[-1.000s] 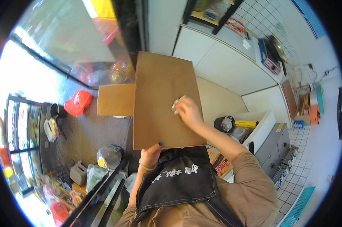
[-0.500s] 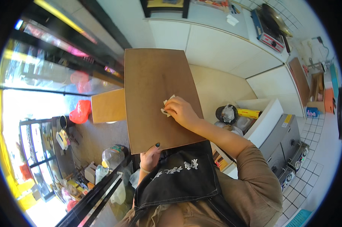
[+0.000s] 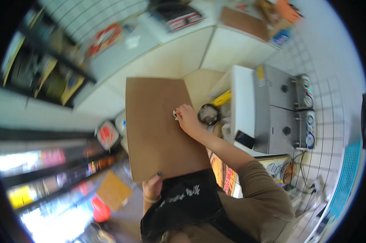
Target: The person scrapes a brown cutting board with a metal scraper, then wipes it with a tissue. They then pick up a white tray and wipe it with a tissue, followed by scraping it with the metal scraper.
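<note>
A large flat brown board [image 3: 154,133] extends away from my body, its near edge against the black apron [image 3: 179,200]. My left hand [image 3: 152,187] grips the board at its near left corner, thumb on top and the other fingers mostly hidden beneath. My right hand [image 3: 188,120] is closed on a crumpled white tissue [image 3: 175,115], pressed to the board's surface towards its right edge. Only a small part of the tissue shows past the fingers.
Right of the board, a black phone [image 3: 245,139] lies on a white cabinet top beside a steel fryer [image 3: 268,109] with knobs. Below are a bag-lined black bin [image 3: 209,115] and a yellow box [image 3: 222,98]. A white counter [image 3: 150,36] runs behind; a red bag [image 3: 101,209] sits lower left.
My view has swung to the right, bringing the phone into sight. My right hand has slid the tissue farther out along the board and nearer its right edge. The left hand keeps its hold.
</note>
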`<state>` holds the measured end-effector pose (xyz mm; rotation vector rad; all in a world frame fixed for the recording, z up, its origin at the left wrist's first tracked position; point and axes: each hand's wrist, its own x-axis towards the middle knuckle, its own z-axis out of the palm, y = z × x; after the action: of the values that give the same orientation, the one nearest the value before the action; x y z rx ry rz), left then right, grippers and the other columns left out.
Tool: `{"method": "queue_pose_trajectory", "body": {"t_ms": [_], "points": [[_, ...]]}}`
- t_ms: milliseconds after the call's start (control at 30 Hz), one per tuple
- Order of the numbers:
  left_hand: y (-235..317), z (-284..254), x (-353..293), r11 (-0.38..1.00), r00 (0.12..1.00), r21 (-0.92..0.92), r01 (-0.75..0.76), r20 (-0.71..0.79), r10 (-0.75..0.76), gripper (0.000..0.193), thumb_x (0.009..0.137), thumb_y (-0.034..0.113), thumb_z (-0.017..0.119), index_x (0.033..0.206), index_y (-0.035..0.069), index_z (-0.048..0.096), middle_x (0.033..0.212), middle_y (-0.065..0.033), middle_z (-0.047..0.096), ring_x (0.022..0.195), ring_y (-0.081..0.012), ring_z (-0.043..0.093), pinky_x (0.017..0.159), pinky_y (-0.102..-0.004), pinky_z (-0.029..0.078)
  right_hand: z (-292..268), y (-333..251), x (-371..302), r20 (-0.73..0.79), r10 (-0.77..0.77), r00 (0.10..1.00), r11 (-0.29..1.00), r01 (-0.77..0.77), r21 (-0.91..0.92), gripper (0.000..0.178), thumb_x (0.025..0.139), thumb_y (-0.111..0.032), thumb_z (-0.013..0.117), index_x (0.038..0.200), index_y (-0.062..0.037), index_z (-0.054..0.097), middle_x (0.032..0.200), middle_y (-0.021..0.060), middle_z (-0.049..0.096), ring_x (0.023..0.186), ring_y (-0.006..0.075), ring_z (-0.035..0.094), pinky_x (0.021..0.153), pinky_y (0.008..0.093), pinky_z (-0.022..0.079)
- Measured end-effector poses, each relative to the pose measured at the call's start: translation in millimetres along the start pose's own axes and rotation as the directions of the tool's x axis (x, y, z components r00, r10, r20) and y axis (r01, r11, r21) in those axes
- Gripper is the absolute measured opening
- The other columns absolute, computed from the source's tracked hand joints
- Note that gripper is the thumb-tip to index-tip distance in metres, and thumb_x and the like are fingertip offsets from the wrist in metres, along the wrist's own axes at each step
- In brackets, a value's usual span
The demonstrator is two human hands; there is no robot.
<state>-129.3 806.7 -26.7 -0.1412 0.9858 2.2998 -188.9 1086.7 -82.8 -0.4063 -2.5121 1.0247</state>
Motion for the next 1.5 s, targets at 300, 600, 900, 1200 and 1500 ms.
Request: {"method": "queue_pose_trajectory", "body": {"t_ms": [300, 600, 900, 1200, 1500], "points": [[13.2, 37.6, 154.8, 0.878, 0.826, 0.096, 0.468, 0.307, -0.473, 0.037, 0.080, -0.007, 0.050, 0.115, 0.002, 0.051, 0.109, -0.0118, 0.058, 0.099, -0.0251, 0.057, 0.085, -0.0398, 0.046, -17.8, -27.2, 48.6, 0.128, -0.314, 0.941, 0.945, 0.297, 0.138, 0.039, 0.081, -0.002, 0.046, 0.120, -0.0027, 0.050, 0.128, 0.0165, 0.048, 0.122, 0.0347, 0.041, 0.104, 0.0416, 0.032], [27.0, 103.0, 337.7, 0.791, 0.690, 0.150, 0.593, 0.411, -0.595, 0.037, 0.077, -0.008, 0.050, 0.113, 0.001, 0.053, 0.107, -0.0125, 0.061, 0.095, -0.0260, 0.061, 0.081, -0.0390, 0.051, -112.3, 52.6, -34.9, -0.229, 0.488, 0.842, 0.823, -0.532, -0.201, 0.022, 0.063, 0.008, 0.058, 0.081, -0.0040, 0.063, 0.096, 0.0119, 0.062, 0.090, 0.0250, 0.057, 0.081, 0.0354, 0.045], [-17.2, 191.7, 490.8, 0.598, 0.357, 0.309, 0.739, 0.573, -0.738, 0.041, 0.082, 0.004, 0.051, 0.123, 0.003, 0.047, 0.116, -0.0112, 0.058, 0.107, -0.0262, 0.056, 0.089, -0.0401, 0.046, -208.0, 105.7, 56.9, -0.038, 0.948, 0.316, 0.100, -0.180, 0.979, 0.032, 0.083, -0.017, 0.058, 0.110, -0.0012, 0.056, 0.096, 0.0083, 0.061, 0.088, 0.0181, 0.059, 0.077, 0.0307, 0.048], [-45.9, 278.3, 546.4, 0.515, 0.435, 0.613, 0.599, 0.291, -0.852, 0.062, 0.093, 0.027, 0.047, 0.144, 0.015, 0.014, 0.133, -0.0212, 0.043, 0.117, -0.0360, 0.049, 0.094, -0.0443, 0.043, -359.8, 236.2, 194.6, -0.440, 0.873, 0.211, 0.444, 0.028, 0.895, 0.025, 0.083, -0.016, 0.062, 0.103, -0.0019, 0.056, 0.093, 0.0067, 0.064, 0.084, 0.0183, 0.062, 0.071, 0.0317, 0.051], [-30.9, 234.5, 562.9, 0.595, 0.721, 0.504, 0.627, -0.085, -0.688, 0.047, 0.093, 0.015, 0.042, 0.137, 0.007, 0.029, 0.127, -0.0242, 0.048, 0.111, -0.0375, 0.053, 0.091, -0.0449, 0.046, -287.6, 577.0, 392.0, -0.289, 0.944, 0.159, 0.283, 0.055, 0.957, 0.018, 0.088, -0.022, 0.060, 0.089, -0.0047, 0.058, 0.074, 0.0050, 0.059, 0.065, 0.0175, 0.057, 0.057, 0.0325, 0.047]]}}
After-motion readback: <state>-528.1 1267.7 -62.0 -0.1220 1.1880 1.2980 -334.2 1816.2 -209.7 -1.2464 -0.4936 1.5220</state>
